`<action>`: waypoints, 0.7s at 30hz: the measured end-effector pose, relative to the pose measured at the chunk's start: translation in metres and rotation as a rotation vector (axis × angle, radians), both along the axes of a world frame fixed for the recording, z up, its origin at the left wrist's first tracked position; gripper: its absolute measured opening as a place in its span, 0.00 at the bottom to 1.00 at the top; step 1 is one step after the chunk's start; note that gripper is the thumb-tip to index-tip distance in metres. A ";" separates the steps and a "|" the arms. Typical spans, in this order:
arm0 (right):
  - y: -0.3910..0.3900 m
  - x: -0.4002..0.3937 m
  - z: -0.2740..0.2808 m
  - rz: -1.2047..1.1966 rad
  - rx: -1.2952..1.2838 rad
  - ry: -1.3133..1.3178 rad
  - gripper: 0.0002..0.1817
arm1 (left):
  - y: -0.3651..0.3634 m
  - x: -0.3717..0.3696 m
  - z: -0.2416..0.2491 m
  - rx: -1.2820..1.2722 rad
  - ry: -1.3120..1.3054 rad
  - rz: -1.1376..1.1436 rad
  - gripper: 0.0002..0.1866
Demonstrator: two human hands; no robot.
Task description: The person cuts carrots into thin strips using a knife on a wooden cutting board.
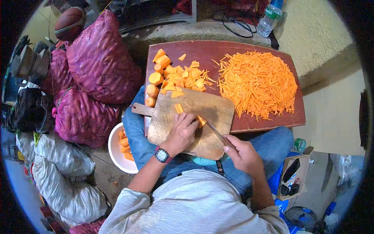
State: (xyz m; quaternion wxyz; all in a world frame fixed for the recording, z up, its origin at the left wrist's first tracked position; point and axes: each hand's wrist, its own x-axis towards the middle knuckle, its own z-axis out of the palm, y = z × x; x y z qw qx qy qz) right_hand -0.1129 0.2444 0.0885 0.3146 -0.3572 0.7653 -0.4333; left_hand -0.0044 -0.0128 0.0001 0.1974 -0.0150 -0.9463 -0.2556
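Observation:
My right hand is wrapped round the handle of a knife, whose blade reaches up and left to an orange carrot piece. My left hand, with a watch on its wrist, presses on the wooden cutting board with bent fingers at that piece. Another carrot slice lies just above my left fingers. Beyond the board are carrot chunks and slices. A large heap of thin carrot strips lies at the right of the red table.
A white bowl with carrots stands on the floor left of my leg. Full pink mesh sacks and white sacks line the left. A plastic bottle stands behind the table; an open box is at right.

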 end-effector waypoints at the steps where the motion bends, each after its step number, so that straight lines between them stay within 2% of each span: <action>1: -0.002 0.002 0.001 -0.006 0.002 -0.005 0.19 | 0.001 0.000 0.003 -0.051 0.013 -0.022 0.18; 4: -0.006 0.008 0.001 -0.030 0.029 -0.019 0.20 | 0.003 0.001 0.007 -0.091 -0.042 -0.057 0.20; 8: -0.007 0.010 0.001 0.043 0.019 0.085 0.21 | 0.004 0.000 0.007 -0.108 -0.046 -0.068 0.20; 13: -0.013 0.012 0.016 0.106 0.272 0.086 0.20 | 0.002 0.000 0.001 -0.139 -0.043 -0.075 0.19; 18: -0.048 0.001 0.004 0.117 0.232 0.125 0.20 | 0.006 0.002 -0.002 -0.098 -0.065 -0.051 0.19; 21: -0.036 0.003 0.014 0.129 0.239 0.104 0.19 | 0.003 0.001 -0.004 -0.072 -0.017 -0.033 0.19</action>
